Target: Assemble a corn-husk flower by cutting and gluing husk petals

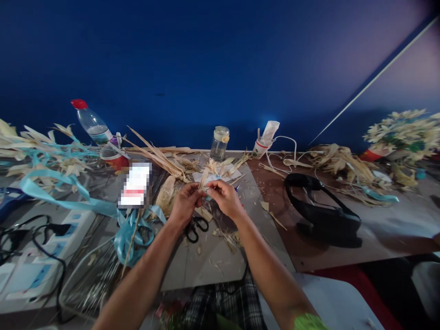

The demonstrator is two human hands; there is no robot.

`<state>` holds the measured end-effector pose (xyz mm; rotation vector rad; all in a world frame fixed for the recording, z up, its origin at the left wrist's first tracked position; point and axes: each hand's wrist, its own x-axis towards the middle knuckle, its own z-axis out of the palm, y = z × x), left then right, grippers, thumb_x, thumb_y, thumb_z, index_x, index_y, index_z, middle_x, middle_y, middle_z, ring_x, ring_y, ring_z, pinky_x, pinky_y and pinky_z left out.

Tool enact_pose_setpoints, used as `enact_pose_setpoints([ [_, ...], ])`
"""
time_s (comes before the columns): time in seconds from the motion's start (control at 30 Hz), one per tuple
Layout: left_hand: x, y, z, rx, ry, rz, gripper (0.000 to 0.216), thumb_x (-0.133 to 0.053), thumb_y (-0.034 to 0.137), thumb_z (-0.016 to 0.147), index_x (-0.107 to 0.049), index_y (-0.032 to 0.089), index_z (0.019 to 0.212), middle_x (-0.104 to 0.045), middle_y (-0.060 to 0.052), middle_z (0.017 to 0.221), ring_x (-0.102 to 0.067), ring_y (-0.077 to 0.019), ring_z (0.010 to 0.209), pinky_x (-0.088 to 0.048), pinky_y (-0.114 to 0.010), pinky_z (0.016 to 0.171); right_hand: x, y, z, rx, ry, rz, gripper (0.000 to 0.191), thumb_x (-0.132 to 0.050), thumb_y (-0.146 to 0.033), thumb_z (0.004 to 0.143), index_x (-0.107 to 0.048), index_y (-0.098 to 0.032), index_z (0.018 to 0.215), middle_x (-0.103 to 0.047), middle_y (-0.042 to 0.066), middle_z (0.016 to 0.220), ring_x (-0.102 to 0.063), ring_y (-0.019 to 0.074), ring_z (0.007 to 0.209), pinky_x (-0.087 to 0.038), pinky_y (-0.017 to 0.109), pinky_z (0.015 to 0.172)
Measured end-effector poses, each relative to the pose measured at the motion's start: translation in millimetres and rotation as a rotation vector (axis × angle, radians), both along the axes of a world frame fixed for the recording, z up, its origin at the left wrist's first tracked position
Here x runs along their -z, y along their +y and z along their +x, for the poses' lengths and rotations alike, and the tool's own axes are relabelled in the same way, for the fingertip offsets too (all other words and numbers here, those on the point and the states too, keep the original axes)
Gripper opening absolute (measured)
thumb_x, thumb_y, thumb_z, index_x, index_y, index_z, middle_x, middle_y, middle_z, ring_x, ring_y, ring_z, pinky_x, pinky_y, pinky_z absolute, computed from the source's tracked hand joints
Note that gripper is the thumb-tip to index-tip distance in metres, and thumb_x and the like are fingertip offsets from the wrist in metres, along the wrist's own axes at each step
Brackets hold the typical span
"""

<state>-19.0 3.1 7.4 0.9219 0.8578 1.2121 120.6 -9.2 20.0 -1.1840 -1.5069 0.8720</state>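
Note:
My left hand and my right hand meet above the grey table, fingers pinched together on a small bundle of dried straw-coloured leaf strips with a bit of light blue ribbon. The strips stick up and away from my fingertips. Black-handled scissors lie on the table just under my left wrist. Loose leaf scraps are scattered below both hands.
Light blue ribbon curls at the left beside a white power strip and black cables. A plastic bottle, a red cup, a glass jar and a cup stand at the back. A black bag lies right; dried-leaf flowers far right.

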Motion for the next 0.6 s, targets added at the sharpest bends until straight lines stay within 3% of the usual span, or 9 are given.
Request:
enact_pose_setpoints([
  [0.2,-4.4,-2.5,1.9,0.017,-0.011,-0.009,0.033,-0.073,0.028,0.061,-0.055,0.014,0.084,-0.057,0.004,0.057,-0.043,-0.0042,0.040,-0.030,-0.018,0.042,-1.1,0.1,-3.2,-0.022,-0.036,-0.005,0.012,-0.054,-0.027,0.076,-0.059,-0.017,0.073,-0.060,0.001,0.071,-0.054,0.0127,0.067,-0.043,0.024,0.065],
  [0.4,-5.5,-3.5,1.2,0.033,-0.005,-0.008,0.032,-0.073,0.029,0.063,-0.055,0.014,0.085,-0.053,0.005,0.055,-0.043,-0.0040,0.041,-0.030,-0.018,0.042,-2.3,-2.5,-4.2,-0.018,-0.025,0.001,0.012,-0.057,-0.026,0.075,-0.061,-0.016,0.081,-0.060,0.001,0.074,-0.054,0.0122,0.067,-0.043,0.024,0.065],
  [0.6,-6.9,-4.8,1.7,0.072,-0.015,-0.022,0.034,-0.074,0.031,0.061,-0.056,0.014,0.085,-0.062,0.000,0.062,-0.045,-0.0052,0.042,-0.032,-0.019,0.043,-0.9,-1.9,-4.4,0.070,0.040,0.025,0.016,-0.055,-0.031,0.078,-0.059,-0.017,0.074,-0.060,0.001,0.068,-0.055,0.0126,0.064,-0.044,0.024,0.064],
])
